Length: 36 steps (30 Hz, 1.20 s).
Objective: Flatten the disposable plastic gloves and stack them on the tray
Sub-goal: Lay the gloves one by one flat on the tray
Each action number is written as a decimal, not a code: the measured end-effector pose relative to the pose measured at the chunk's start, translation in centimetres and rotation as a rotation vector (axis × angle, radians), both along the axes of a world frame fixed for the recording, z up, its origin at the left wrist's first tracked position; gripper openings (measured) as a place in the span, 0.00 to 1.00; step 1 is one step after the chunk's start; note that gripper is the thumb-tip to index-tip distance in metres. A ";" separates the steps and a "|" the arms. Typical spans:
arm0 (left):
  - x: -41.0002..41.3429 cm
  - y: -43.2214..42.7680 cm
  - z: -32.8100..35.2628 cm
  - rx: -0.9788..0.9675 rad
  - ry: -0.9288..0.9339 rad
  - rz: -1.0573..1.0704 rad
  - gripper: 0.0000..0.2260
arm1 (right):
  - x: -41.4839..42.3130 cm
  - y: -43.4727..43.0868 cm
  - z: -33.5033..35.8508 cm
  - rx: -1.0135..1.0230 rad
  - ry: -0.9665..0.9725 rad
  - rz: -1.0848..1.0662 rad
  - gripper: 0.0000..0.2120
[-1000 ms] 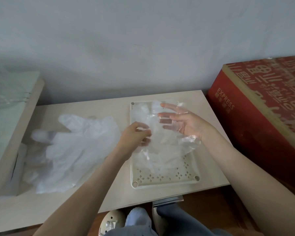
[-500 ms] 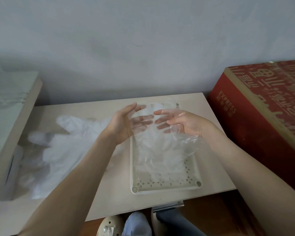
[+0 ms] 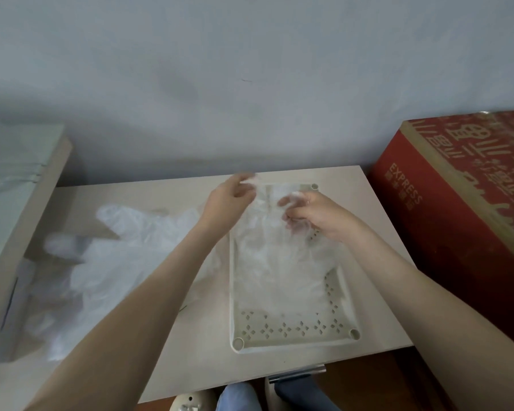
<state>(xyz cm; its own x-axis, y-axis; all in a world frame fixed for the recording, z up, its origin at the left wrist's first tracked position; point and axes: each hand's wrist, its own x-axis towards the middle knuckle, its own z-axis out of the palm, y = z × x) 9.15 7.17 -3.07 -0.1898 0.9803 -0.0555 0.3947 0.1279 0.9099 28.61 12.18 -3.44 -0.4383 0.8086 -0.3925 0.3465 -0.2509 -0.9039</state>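
A cream perforated tray (image 3: 291,333) lies on the small table, with clear plastic gloves (image 3: 282,271) spread inside it. Above the tray's far end, my left hand (image 3: 226,203) pinches the top edge of a clear glove (image 3: 267,209). My right hand (image 3: 312,215) grips the same glove with curled fingers. The glove hangs down over the tray between both hands. A loose pile of crumpled gloves (image 3: 101,262) lies on the table to the left of the tray.
The light wooden table (image 3: 377,238) ends close to the tray's front. A red cardboard box (image 3: 457,221) stands against its right side. A pale board (image 3: 18,203) leans at the left. A grey wall is behind. My knees and a shoe show below the table edge.
Both hands moved toward the tray's far end. My left hand went from open fingers to pinching the glove's edge, and my right hand's fingers curled onto the glove.
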 end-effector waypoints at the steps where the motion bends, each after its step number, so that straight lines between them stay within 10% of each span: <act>1: 0.0 -0.1 0.1 0.038 0.024 0.050 0.17 | -0.1 0.1 -0.1 0.009 -0.003 -0.046 0.12; 9: 0.3 -2.9 -0.8 0.214 0.285 0.239 0.23 | -0.2 0.3 -0.7 0.098 -0.118 -0.079 0.12; 21: 2.3 -5.6 -4.6 0.144 1.162 -0.189 0.26 | -0.2 -0.1 -0.7 0.199 -0.267 0.034 0.12; 30: 3.0 -6.3 -4.2 -0.108 1.280 -0.259 0.35 | -0.3 0.1 -0.6 0.244 -0.287 0.021 0.05; 36: 3.8 -6.0 -3.8 -0.187 1.305 -0.224 0.36 | 0.4 0.6 0.3 0.258 -0.347 -0.015 0.19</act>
<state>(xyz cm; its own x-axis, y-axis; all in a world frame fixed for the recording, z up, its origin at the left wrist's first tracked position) 12.92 1.20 -6.87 -0.0438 0.9947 -0.0935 0.9849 0.0273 -0.1709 29.04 12.76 -3.12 -0.3029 0.9050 -0.2987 0.6392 -0.0395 -0.7680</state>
